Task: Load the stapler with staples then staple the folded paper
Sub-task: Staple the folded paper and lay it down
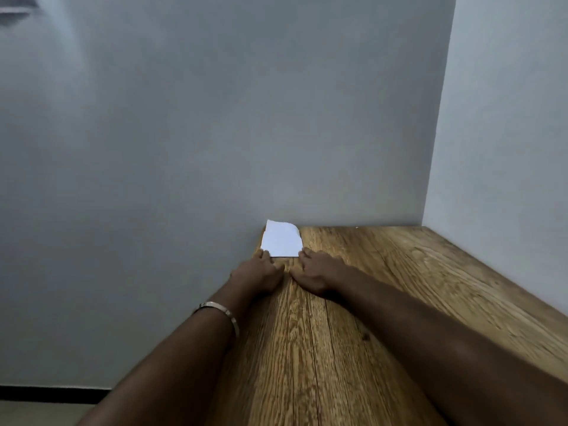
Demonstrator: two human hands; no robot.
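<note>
A small white folded paper (282,239) lies flat at the far left corner of a wooden table (384,290), its far edge against a pale grey wall (215,133). It is plain, with a curved, uneven top right corner and no writing visible. The left hand (257,273) rests palm down with fingertips on the paper's near left corner; the right hand (316,271) does the same at the near right corner. Neither hand grasps anything; both press flat. A metal bangle (222,313) circles the left wrist.
</note>
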